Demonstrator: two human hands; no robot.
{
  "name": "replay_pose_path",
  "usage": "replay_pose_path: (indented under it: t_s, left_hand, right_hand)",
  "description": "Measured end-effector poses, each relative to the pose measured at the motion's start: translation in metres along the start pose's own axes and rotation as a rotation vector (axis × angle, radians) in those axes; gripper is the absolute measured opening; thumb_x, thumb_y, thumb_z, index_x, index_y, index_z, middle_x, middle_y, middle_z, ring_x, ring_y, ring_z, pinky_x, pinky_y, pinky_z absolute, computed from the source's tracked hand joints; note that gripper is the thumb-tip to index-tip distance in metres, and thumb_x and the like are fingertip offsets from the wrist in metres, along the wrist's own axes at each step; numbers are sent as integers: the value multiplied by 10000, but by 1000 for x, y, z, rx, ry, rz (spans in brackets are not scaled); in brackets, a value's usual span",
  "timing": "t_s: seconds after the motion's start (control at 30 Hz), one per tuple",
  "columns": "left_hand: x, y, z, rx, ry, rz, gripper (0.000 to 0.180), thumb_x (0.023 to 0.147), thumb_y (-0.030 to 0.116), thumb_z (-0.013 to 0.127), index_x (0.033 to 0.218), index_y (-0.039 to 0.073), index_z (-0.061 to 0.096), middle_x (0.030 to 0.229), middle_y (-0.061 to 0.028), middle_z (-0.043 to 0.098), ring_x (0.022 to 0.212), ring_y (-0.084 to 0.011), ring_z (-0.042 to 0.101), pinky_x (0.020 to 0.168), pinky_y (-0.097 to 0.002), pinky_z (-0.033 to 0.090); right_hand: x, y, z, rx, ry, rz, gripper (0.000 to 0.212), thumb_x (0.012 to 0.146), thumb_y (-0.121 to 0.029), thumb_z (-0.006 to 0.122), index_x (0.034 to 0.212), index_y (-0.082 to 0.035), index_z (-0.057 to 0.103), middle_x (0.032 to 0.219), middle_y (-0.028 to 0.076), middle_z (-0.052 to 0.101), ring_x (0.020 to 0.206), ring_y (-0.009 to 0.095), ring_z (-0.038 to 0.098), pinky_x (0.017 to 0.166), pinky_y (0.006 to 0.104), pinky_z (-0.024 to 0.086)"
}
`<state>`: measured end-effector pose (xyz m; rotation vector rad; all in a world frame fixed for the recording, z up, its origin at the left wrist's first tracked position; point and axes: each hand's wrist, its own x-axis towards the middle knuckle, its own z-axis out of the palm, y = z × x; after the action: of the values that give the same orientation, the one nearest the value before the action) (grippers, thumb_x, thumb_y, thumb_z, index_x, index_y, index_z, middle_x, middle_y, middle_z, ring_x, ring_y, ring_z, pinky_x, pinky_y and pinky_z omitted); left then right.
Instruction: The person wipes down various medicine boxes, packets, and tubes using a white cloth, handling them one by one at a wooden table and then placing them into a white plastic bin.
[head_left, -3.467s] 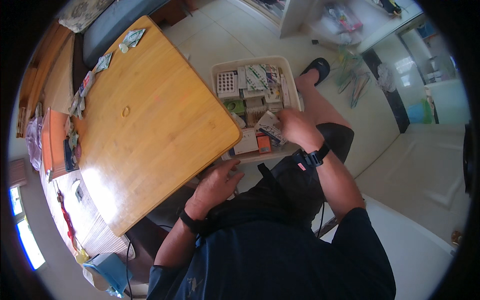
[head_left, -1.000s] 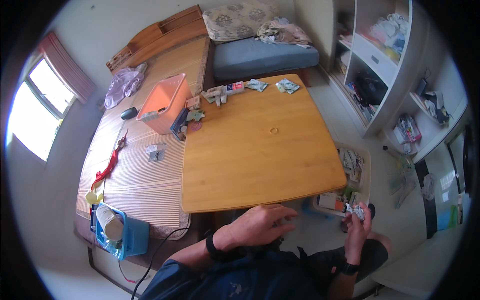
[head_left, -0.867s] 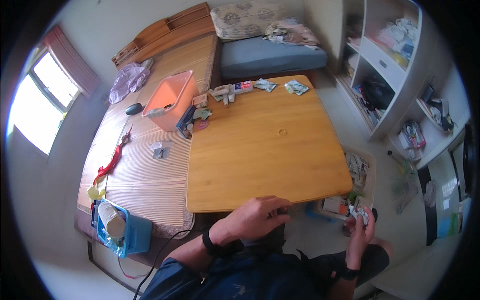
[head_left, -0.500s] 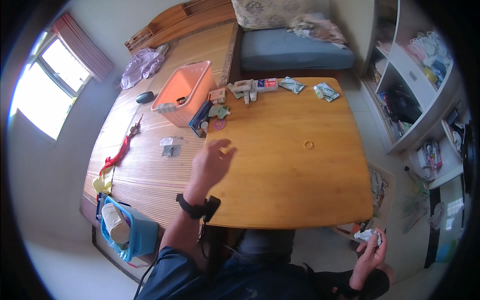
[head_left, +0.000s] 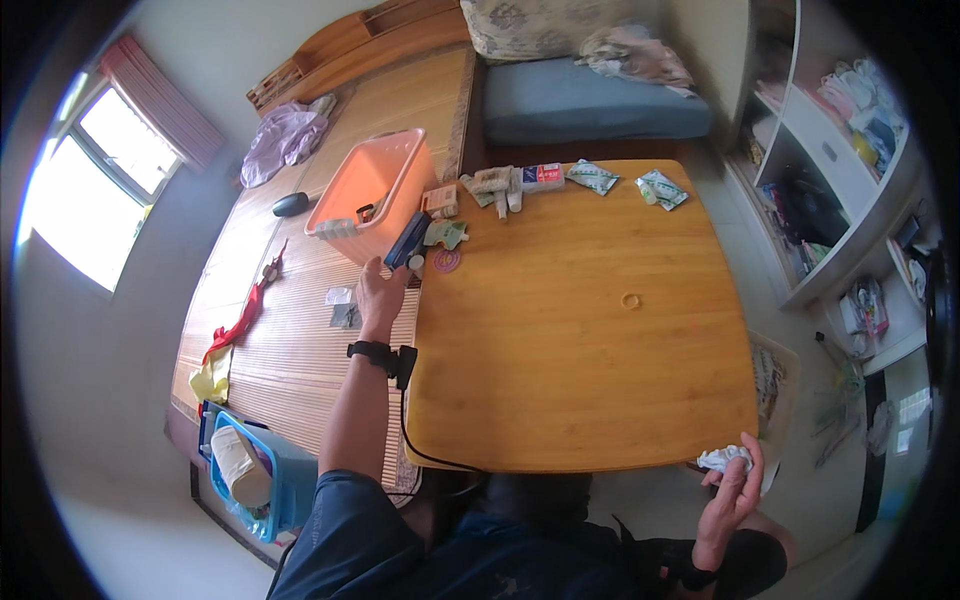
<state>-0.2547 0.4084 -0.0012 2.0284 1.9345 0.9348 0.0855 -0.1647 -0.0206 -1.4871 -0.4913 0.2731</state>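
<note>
My left hand [head_left: 380,297] reaches out at the table's left edge with its fingers apart, nothing visible in them. Its fingertips are close to a dark blue box [head_left: 408,240] and a small white round container [head_left: 416,264]; whether they touch is unclear. A pink round disc [head_left: 446,261] lies just to the right, and a green packet [head_left: 447,234] behind it. Beside the table's near right corner, my right hand [head_left: 735,497] holds a crumpled white tissue [head_left: 724,459] in its fingers.
Behind the blue box stands an orange plastic bin [head_left: 384,190]. Tubes [head_left: 494,182], a clear case [head_left: 543,177] and foil packets [head_left: 592,177] line the back of the wooden table [head_left: 560,380]. A yellowish ring [head_left: 630,300] lies on it. A blue basket [head_left: 288,480] stands lower left.
My left hand has moved left and away from me, off the tabletop to beside the blue box. My right hand, still with the tissue, has risen slightly near the table corner.
</note>
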Motion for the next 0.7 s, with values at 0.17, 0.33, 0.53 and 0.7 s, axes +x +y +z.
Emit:
replay_pose_path:
  t_s: [0.17, 0.33, 0.53, 0.7]
  left_hand:
    - [3, 8, 5, -68, -54, -24, 425, 998, 350, 843, 1247, 7, 873, 1084, -268, 852, 1092, -477, 818, 1003, -562, 609]
    - [2, -7, -4, -133, 50, 17, 394, 1012, 339, 843, 1229, 12, 869, 1066, -251, 861, 1059, -459, 830, 962, -538, 622]
    - [-33, 12, -32, -128, 129, 35, 363, 1053, 301, 842, 1263, 5, 847, 1072, -238, 875, 1041, -415, 855, 944, -495, 632]
    - [-61, 17, -59, -409, 228, 126, 338, 1116, 208, 839, 1348, -37, 811, 1024, -90, 852, 874, -173, 763, 816, -350, 617]
  right_hand:
    - [-13, -6, -1, -106, -29, 48, 445, 1251, -141, 551, 1669, 12, 561, 1375, 108, 675, 882, 125, 590, 763, 272, 525]
    - [-15, -10, 7, -87, -72, 41, 465, 1250, -170, 541, 1677, 12, 571, 1444, 116, 661, 910, 138, 607, 784, 284, 537]
    - [-11, -14, 23, -84, -94, -4, 495, 1274, -258, 468, 1678, -3, 601, 1313, 99, 698, 901, 143, 614, 805, 290, 541]
    - [8, -18, 45, -151, -258, 6, 443, 1238, -169, 581, 1645, -10, 656, 1297, 125, 757, 1045, 181, 714, 911, 347, 599]
